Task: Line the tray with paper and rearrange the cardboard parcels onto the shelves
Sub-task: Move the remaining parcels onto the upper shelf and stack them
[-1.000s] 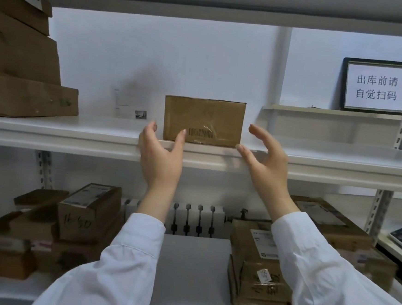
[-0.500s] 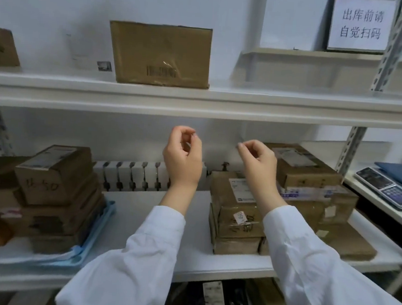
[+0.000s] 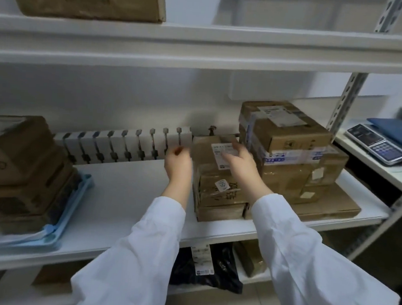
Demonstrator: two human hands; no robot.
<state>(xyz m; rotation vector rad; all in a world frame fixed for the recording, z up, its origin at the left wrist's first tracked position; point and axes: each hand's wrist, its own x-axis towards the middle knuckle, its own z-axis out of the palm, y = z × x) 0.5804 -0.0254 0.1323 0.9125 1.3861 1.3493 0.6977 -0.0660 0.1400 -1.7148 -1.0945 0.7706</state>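
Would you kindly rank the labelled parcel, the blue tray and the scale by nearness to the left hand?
1. Labelled parcel, just right of the left hand.
2. Blue tray, off to the left.
3. Scale, far to the right.

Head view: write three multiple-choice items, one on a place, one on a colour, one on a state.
1. The scale stands:
A) on the right side shelf
B) on the upper shelf
C) on the floor

2. The tray under the left parcels is:
A) red
B) blue
C) green

3. The top right parcel is:
A) open-flapped
B) torn in half
C) taped shut

Key:
1 A, it sits beyond the upright post.
2 B, its blue rim shows beside the cardboard.
3 C, tape wraps its closed flaps.
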